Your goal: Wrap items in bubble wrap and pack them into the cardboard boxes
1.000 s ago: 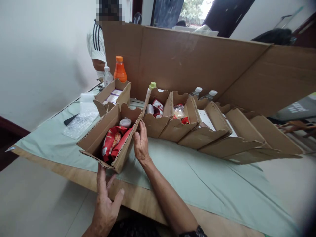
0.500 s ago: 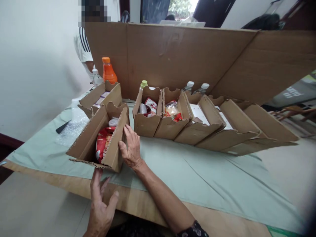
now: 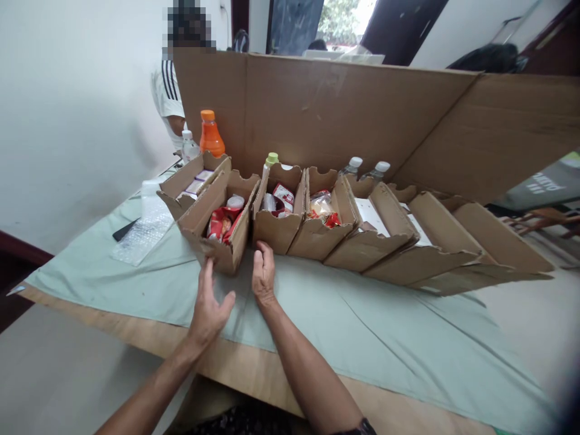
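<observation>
A cardboard bin (image 3: 240, 241) stands at the left of the row, holding a red food packet (image 3: 220, 225) and a round, clear-lidded container (image 3: 235, 202). My left hand (image 3: 211, 311) has its fingers stretched up to the bin's front face, thumb spread apart; the fingertips appear to touch it. Just right of the bin's front corner is my right hand (image 3: 264, 275), upright and edge-on, fingers extended beside the thumb. It grips nothing visible, and whether it touches the neighbouring bin (image 3: 276, 232) is unclear. That neighbour holds a red-and-white packet (image 3: 284, 196).
More cardboard bins (image 3: 376, 251) continue rightward. Another bin (image 3: 174, 202) with white-and-purple boxes stands at left, near bubble wrap (image 3: 142, 232). Behind are an orange bottle (image 3: 212, 138), clear bottles (image 3: 352, 166) and a tall cardboard screen (image 3: 339, 109). A person's striped sleeve (image 3: 170, 87) shows behind.
The bin with the red packet has slid away from me and rightward, closer to the row. My left hand followed its front; my right hand left its side wall and came round near the front corner.
</observation>
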A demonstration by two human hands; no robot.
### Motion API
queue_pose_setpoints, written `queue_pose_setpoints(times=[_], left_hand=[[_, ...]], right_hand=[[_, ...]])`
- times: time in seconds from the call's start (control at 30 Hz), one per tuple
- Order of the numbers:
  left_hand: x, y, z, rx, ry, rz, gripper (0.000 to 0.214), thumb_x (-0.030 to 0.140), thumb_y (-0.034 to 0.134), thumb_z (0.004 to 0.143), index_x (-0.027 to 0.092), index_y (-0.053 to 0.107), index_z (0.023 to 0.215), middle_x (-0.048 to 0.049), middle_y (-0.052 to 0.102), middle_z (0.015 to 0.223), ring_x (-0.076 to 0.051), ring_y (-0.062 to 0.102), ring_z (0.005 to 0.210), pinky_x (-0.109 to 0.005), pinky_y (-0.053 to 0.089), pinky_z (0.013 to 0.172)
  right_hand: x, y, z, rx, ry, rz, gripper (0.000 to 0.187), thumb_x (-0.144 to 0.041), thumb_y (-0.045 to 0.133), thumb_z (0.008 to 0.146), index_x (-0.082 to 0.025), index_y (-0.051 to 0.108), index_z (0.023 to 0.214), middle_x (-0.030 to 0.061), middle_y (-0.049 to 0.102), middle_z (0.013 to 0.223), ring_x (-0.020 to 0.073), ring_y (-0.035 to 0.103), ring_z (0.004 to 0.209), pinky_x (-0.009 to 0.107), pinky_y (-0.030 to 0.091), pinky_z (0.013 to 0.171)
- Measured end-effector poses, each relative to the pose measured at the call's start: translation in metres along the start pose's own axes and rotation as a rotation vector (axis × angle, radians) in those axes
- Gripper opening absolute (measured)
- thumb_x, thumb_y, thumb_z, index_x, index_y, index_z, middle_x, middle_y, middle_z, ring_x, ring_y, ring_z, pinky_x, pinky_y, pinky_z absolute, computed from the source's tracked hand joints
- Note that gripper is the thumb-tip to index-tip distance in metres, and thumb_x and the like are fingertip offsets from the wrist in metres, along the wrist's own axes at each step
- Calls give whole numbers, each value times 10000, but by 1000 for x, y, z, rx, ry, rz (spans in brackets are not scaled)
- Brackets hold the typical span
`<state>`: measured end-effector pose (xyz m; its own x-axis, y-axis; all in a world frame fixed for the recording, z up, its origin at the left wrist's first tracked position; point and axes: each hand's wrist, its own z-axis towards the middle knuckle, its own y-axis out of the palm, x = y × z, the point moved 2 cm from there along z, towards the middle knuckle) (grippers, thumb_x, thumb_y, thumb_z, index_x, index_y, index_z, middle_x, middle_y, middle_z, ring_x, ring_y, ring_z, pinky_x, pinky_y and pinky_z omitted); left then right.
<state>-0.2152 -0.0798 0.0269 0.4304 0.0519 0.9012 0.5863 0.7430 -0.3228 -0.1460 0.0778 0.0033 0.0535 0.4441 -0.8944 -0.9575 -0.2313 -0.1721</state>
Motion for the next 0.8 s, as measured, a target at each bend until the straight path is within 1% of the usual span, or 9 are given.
queue_pose_setpoints(times=[0.1, 0.2, 0.27, 0.33, 0.43, 0.53, 0.67, 0.73, 0.8], left_hand=[[-8, 16, 40, -19, 18, -40, 902, 266, 678, 818, 219, 268, 1620, -208, 337, 1659, -372, 381, 1524, -577, 441, 1160], [-11, 34, 68, -42, 42, -50, 919, 233, 677, 789, 186, 275, 1614, -226, 287, 1679, -378, 344, 1544, -577, 398, 1196], [-10, 46, 77, -49, 58, -37, 930, 224, 670, 781, 164, 265, 1616, -240, 241, 1694, -391, 324, 1551, -590, 376, 1209], [-8, 55, 80, -65, 67, -25, 931, 231, 659, 786, 152, 252, 1619, -252, 205, 1703, -400, 357, 1534, -588, 411, 1183], [-4, 52, 82, -82, 75, -13, 905, 235, 650, 790, 149, 277, 1610, -252, 232, 1695, -401, 384, 1520, -575, 438, 1165], [8, 20, 95, 19, 188, 104, 842, 235, 660, 798, 165, 351, 1578, -215, 275, 1689, -379, 280, 1574, -573, 306, 1254], [29, -51, 142, 238, 394, 413, 744, 221, 665, 799, 181, 467, 1515, -173, 267, 1706, -368, 227, 1592, -570, 180, 1296], [34, -79, 173, 240, 408, 546, 663, 194, 668, 767, 180, 579, 1424, -173, 307, 1694, -400, 209, 1590, -621, 168, 1279], [34, -97, 201, 192, 373, 647, 492, 175, 658, 742, 176, 716, 1230, -180, 387, 1654, -440, 208, 1581, -680, 173, 1245]], right_hand=[[6, -1, 2, 11, 28, 18, 473, -498, 394, 1001, -171, 666, 1208, 146, 701, 1235, 249, 636, 1183, 428, 462, 1071], [9, -2, 4, 18, 63, 35, 444, -488, 417, 989, -172, 687, 1148, 133, 726, 1149, 243, 663, 1102, 411, 493, 1021], [11, -1, 4, 19, 82, 49, 428, -480, 428, 984, -175, 696, 1119, 123, 736, 1110, 239, 670, 1066, 399, 505, 995], [12, -1, 4, 17, 95, 63, 419, -475, 439, 977, -175, 702, 1105, 118, 740, 1098, 237, 672, 1050, 393, 510, 980], [12, 0, 5, 9, 100, 79, 411, -473, 451, 966, -171, 711, 1067, 117, 745, 1077, 236, 674, 1026, 387, 511, 965], [10, 0, 6, -1, 96, 89, 391, -467, 456, 964, -180, 717, 1011, 104, 749, 1034, 229, 675, 995, 376, 508, 949], [9, -2, 6, -5, 86, 96, 361, -454, 468, 957, -192, 717, 963, 89, 747, 1011, 221, 670, 973, 366, 504, 935], [10, -2, 7, -5, 83, 97, 355, -451, 474, 952, -194, 719, 954, 87, 748, 1011, 220, 669, 967, 364, 504, 931], [11, -2, 8, -6, 83, 98, 351, -452, 478, 950, -201, 723, 943, 82, 750, 996, 218, 670, 955, 362, 508, 923]])
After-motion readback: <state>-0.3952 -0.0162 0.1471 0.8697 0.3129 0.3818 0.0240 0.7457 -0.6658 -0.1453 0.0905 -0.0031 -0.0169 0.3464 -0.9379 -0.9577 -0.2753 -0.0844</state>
